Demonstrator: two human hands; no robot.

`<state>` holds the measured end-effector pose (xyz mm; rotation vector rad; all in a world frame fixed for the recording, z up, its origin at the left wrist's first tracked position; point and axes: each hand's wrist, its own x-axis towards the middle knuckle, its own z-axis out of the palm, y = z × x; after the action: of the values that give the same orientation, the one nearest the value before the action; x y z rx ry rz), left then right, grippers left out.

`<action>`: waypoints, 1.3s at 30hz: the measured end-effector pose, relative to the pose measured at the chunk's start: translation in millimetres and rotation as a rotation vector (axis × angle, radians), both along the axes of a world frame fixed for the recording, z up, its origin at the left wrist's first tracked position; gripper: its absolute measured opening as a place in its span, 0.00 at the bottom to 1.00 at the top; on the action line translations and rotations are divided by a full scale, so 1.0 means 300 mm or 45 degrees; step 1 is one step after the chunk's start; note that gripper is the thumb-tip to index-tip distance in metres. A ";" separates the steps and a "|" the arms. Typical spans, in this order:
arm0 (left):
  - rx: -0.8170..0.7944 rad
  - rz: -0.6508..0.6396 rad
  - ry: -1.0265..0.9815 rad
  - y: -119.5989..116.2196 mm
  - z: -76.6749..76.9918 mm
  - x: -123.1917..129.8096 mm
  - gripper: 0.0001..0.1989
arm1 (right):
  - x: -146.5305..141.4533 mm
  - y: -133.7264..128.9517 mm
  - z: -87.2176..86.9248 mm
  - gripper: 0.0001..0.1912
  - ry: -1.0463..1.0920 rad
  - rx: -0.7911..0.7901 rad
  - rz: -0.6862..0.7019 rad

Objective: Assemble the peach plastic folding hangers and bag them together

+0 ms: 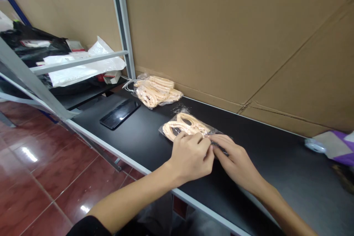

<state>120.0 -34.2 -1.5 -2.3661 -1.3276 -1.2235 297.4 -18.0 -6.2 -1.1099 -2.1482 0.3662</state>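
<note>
A clear plastic bag (188, 122) with cream-coloured looped strands inside lies on the black shelf top in front of me. My left hand (192, 155) is closed at the near right end of this bag, its fingers curled in a pinch. Right beside it, my right hand (231, 155) also grips the bag's end, thumb and fingers pressed together. The two hands nearly touch, and they hide the part of the bag between them. Farther back, against the cardboard, sit more bagged cream loops (156, 90) in clear plastic.
A black phone (120, 113) lies on the shelf top (155, 138) to the left. Behind rises a cardboard wall (221, 37). A metal frame post (121, 22) stands at the back left, near white plastic packaging (83, 64). At far right are a whitish round object (315, 145) and purple-and-white packaging (339, 147).
</note>
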 end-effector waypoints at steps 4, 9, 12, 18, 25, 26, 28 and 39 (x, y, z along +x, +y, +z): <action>-0.034 -0.003 0.011 0.000 -0.002 0.002 0.07 | -0.005 0.000 0.007 0.15 0.058 -0.055 0.010; -0.110 -0.025 -0.037 0.000 0.013 -0.005 0.09 | 0.000 -0.012 0.013 0.16 0.008 0.022 -0.027; -0.212 -0.042 -0.103 0.030 0.040 -0.054 0.14 | 0.056 -0.014 0.032 0.14 -0.020 0.177 -0.166; -0.493 -0.138 0.201 0.174 0.068 -0.193 0.20 | 0.258 0.030 0.004 0.19 -0.118 0.084 -0.395; -0.593 -0.430 0.644 0.250 0.052 -0.175 0.24 | 0.264 0.018 -0.055 0.24 -0.194 0.113 -0.035; -0.568 -0.456 0.656 0.255 0.051 -0.168 0.24 | 0.254 0.012 -0.055 0.21 -0.208 0.164 0.002; -0.534 -0.530 0.681 0.273 0.050 -0.159 0.23 | 0.243 0.005 -0.053 0.17 -0.239 0.264 0.028; -0.518 -0.861 0.756 0.449 0.062 -0.059 0.22 | 0.304 0.000 -0.060 0.08 -0.179 0.491 0.024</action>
<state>102.3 100.5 17.0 -3.2475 -0.6349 -0.2498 388.7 -18.0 -24.2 -0.9152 -2.2289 -0.1212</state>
